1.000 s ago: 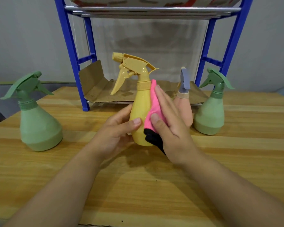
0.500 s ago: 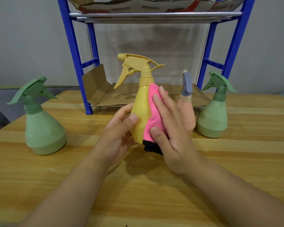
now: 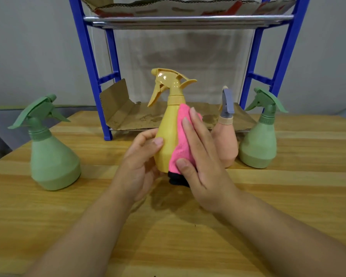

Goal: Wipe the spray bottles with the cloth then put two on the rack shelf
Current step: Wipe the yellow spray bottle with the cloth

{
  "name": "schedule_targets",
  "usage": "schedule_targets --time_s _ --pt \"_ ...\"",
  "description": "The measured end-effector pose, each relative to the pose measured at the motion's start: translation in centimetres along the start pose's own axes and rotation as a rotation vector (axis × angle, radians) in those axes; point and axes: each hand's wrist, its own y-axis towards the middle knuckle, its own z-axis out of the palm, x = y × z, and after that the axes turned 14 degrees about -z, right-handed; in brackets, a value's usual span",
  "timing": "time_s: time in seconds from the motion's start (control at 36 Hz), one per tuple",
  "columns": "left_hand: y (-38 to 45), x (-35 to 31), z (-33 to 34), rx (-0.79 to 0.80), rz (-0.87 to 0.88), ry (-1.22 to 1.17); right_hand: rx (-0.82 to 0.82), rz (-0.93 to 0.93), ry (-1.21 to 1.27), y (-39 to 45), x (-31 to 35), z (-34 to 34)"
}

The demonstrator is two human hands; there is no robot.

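Right hand (image 3: 203,162), fingers straight, presses pink cloth (image 3: 181,142) flat vs yellow spray bottle (image 3: 168,136). Left hand (image 3: 143,166) curls round bottle's lower body, thumb on front; bottle upright, centre of worktop (image 3: 188,236). Peach bottle (image 3: 227,144) just behind. Green bottles far left (image 3: 50,152) & right (image 3: 258,140). Blue rack (image 3: 92,66) at back, cardboard-lined shelf (image 3: 128,118).

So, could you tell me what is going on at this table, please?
A person is wiping the yellow spray bottle. The left hand holds it at the base, while the right hand presses the pink cloth flat against its side. Two green spray bottles and a peach one stand on the table; the rack shelf holds no bottles.
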Motion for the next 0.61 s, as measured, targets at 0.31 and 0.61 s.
schedule_targets --time_s 0.31,0.61 --pt "-0.2 0.0 0.3 0.094 -0.035 0.001 -0.202 0.224 0.551 1.2 0.3 -1.7" --pt "0.0 0.3 0.2 0.050 -0.032 0.137 -0.118 0.120 0.118 0.4 -0.3 -0.8"
